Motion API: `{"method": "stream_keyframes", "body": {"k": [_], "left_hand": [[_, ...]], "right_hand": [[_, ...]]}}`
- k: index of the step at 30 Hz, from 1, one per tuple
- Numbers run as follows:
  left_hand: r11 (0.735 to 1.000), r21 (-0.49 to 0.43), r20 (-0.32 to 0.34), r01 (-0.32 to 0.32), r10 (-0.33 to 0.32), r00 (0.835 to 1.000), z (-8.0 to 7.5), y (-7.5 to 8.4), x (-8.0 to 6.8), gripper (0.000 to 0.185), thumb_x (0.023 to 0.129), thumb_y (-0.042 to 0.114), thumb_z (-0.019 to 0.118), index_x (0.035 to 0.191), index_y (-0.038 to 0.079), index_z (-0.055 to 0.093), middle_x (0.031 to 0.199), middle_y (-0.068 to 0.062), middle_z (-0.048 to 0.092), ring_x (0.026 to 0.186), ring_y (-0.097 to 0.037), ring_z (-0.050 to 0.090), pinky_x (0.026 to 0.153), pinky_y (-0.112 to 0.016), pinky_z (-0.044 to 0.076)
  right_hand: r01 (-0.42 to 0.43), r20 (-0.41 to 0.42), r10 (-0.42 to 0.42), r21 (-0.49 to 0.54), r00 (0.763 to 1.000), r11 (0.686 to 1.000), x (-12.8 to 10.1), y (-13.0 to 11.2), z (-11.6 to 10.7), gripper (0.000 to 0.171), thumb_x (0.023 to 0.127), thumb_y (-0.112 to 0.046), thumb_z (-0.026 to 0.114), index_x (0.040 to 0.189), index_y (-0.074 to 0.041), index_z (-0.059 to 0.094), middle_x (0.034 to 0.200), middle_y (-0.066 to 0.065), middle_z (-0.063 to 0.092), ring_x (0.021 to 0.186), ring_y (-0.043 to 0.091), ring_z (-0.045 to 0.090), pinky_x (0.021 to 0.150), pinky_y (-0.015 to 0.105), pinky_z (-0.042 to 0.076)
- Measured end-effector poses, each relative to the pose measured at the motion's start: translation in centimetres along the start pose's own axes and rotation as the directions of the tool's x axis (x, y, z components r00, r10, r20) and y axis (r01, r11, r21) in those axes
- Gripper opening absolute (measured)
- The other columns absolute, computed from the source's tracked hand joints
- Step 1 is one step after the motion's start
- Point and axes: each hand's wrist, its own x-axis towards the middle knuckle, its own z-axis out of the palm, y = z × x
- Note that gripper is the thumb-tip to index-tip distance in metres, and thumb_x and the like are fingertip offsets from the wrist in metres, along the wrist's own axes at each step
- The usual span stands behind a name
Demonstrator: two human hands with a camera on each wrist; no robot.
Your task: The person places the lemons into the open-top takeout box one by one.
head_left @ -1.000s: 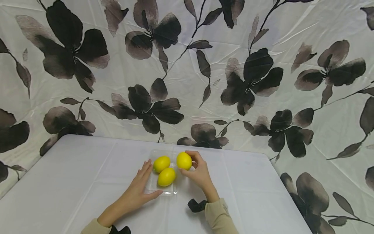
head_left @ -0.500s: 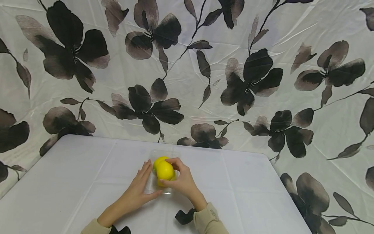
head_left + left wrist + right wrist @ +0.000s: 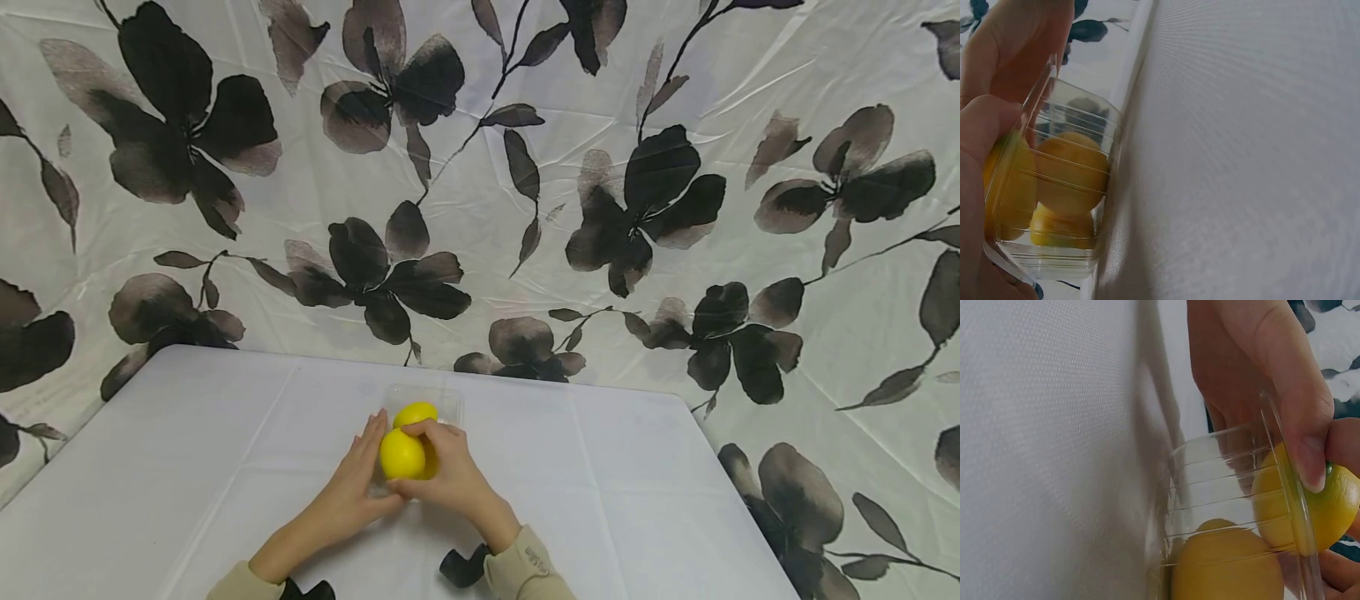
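Three lemons are at a clear plastic container (image 3: 448, 402) on the white table. My right hand (image 3: 453, 479) pinches one lemon (image 3: 401, 455) between thumb and fingers, at the container's near left part. Another lemon (image 3: 416, 413) lies behind it inside the container. The third lemon (image 3: 431, 463) is mostly hidden by my right hand. Along the container's left side, my left hand (image 3: 341, 483) rests with its fingers straight, and its thumb reaches across the near edge beside the right thumb. Through the ribbed wall (image 3: 1072, 153) in the left wrist view, lemons show inside.
A white cloth covers the table (image 3: 600, 483). Behind its far edge hangs a floral sheet (image 3: 517, 250). A black strap piece (image 3: 462, 567) sits by the right sleeve, and another black piece (image 3: 309, 590) by the left sleeve.
My right hand has carried the held lemon leftward and nearer, from the container's right side to its near left part. The left hand has stayed in place.
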Motion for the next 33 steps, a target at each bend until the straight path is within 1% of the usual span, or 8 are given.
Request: {"method": "stream_keyframes", "body": {"k": [3, 9, 12, 16, 20, 25, 28, 33], "left_hand": [[1.0, -0.007, 0.005, 0.012, -0.012, 1.0, 0.02, 0.02, -0.01, 0.108, 0.084, 0.035, 0.077, 0.158, 0.001, 0.006, 0.165, -0.018, 0.006, 0.151, -0.036, 0.004, 0.123, -0.043, -0.002], [1.0, -0.005, 0.007, 0.021, -0.021, 1.0, -0.01, 0.09, -0.02, 0.108, 0.084, 0.035, 0.077, 0.158, 0.001, 0.007, 0.165, -0.018, 0.006, 0.151, -0.037, 0.004, 0.122, -0.047, -0.001], [1.0, -0.004, 0.001, 0.016, -0.016, 1.0, -0.05, 0.12, 0.04, 0.109, 0.084, 0.036, 0.078, 0.158, -0.001, 0.008, 0.165, -0.019, 0.007, 0.151, -0.038, 0.005, 0.122, -0.052, 0.002], [1.0, 0.001, -0.011, 0.004, -0.004, 1.0, -0.06, 0.13, 0.13, 0.109, 0.084, 0.04, 0.078, 0.157, -0.004, 0.009, 0.164, -0.021, 0.009, 0.15, -0.039, 0.006, 0.118, -0.062, 0.007], [1.0, 0.006, -0.015, 0.001, -0.001, 1.0, -0.03, 0.09, 0.17, 0.109, 0.084, 0.042, 0.077, 0.157, -0.003, 0.009, 0.164, -0.021, 0.009, 0.15, -0.039, 0.007, 0.117, -0.063, 0.008], [1.0, 0.004, -0.015, 0.002, -0.002, 1.0, 0.04, -0.02, 0.16, 0.11, 0.083, 0.039, 0.078, 0.158, -0.001, 0.008, 0.164, -0.02, 0.009, 0.15, -0.039, 0.006, 0.12, -0.058, 0.006], [1.0, 0.006, -0.012, 0.004, -0.004, 1.0, 0.07, -0.05, 0.16, 0.11, 0.083, 0.038, 0.078, 0.158, 0.0, 0.007, 0.164, -0.02, 0.009, 0.15, -0.039, 0.006, 0.121, -0.056, 0.004], [1.0, 0.001, -0.007, -0.002, 0.002, 1.0, 0.06, 0.0, 0.15, 0.11, 0.083, 0.036, 0.078, 0.157, -0.001, 0.007, 0.164, -0.021, 0.009, 0.15, -0.04, 0.006, 0.12, -0.058, 0.004]], "right_hand": [[-0.017, 0.023, 0.018, -0.023, 1.0, 1.0, -0.08, -0.19, 0.1, 0.061, 0.077, -0.035, 0.084, 0.129, -0.019, 0.056, 0.132, -0.009, 0.059, 0.126, 0.02, 0.047, 0.114, 0.052, 0.028], [0.024, 0.032, -0.022, -0.066, 0.999, 0.998, -0.09, -0.22, 0.14, 0.062, 0.08, -0.038, 0.082, 0.132, -0.017, 0.054, 0.133, -0.006, 0.059, 0.122, 0.015, 0.052, 0.113, 0.048, 0.03], [0.051, 0.035, -0.048, -0.078, 0.998, 0.996, -0.11, -0.12, 0.12, 0.059, 0.084, -0.039, 0.079, 0.133, -0.016, 0.054, 0.133, -0.006, 0.059, 0.121, 0.013, 0.053, 0.112, 0.046, 0.03], [0.076, 0.032, -0.073, -0.081, 0.997, 0.994, -0.09, 0.04, 0.2, 0.052, 0.089, -0.038, 0.073, 0.132, -0.016, 0.055, 0.132, -0.006, 0.06, 0.122, 0.013, 0.053, 0.112, 0.045, 0.03], [0.092, 0.016, -0.09, -0.087, 0.996, 0.992, 0.02, 0.05, 0.35, 0.049, 0.09, -0.037, 0.07, 0.132, -0.015, 0.057, 0.131, -0.005, 0.061, 0.122, 0.014, 0.054, 0.11, 0.046, 0.033], [0.098, 0.007, -0.098, -0.153, 0.995, 0.983, 0.13, -0.05, 0.59, 0.049, 0.088, -0.038, 0.071, 0.131, -0.017, 0.06, 0.13, -0.005, 0.063, 0.121, 0.012, 0.055, 0.107, 0.046, 0.036], [0.115, 0.0, -0.117, -0.202, 0.993, 0.973, 0.1, -0.22, 0.69, 0.047, 0.087, -0.038, 0.071, 0.13, -0.019, 0.063, 0.129, -0.005, 0.064, 0.121, 0.012, 0.055, 0.106, 0.046, 0.037], [0.142, 0.011, -0.145, -0.298, 0.989, 0.944, 0.02, -0.49, 0.86, 0.047, 0.089, -0.038, 0.069, 0.133, -0.021, 0.064, 0.129, -0.002, 0.064, 0.123, 0.013, 0.054, 0.109, 0.052, 0.035]]}}
